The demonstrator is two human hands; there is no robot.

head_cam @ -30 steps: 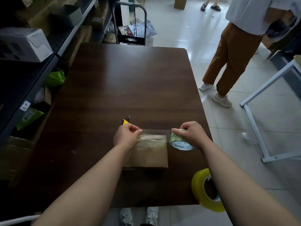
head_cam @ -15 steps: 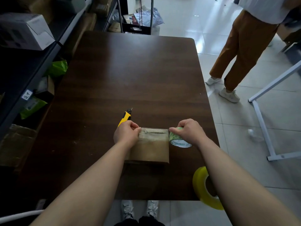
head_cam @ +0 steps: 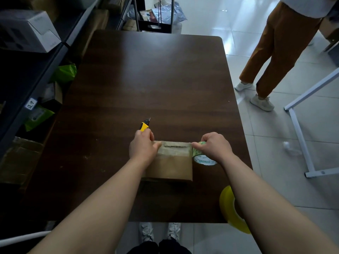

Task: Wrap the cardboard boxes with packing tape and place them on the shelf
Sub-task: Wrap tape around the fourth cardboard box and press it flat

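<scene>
A left hand [head_cam: 143, 148] curls round the handle of a yellow utility knife [head_cam: 144, 125], its blade tip pointing away across the table, while the thumb presses down on the far left corner of a cardboard box [head_cam: 172, 163]. The right hand [head_cam: 214, 147] clenches a tape roll [head_cam: 202, 159] with a green-printed core, held against the box's far right corner; clear tape lies along the box's far top edge between the two hands. The box sits flat on the near half of a dark wooden table [head_cam: 156, 79]. A yellow tape roll [head_cam: 229, 208] shows at the table's near right corner, partly behind the right forearm; whether it rests on the table cannot be told. A metal shelf [head_cam: 42, 66] runs along the left, with a white carton [head_cam: 27, 32] on it. A second person in brown trousers [head_cam: 273, 52] stands on the tiled floor to the right.
</scene>
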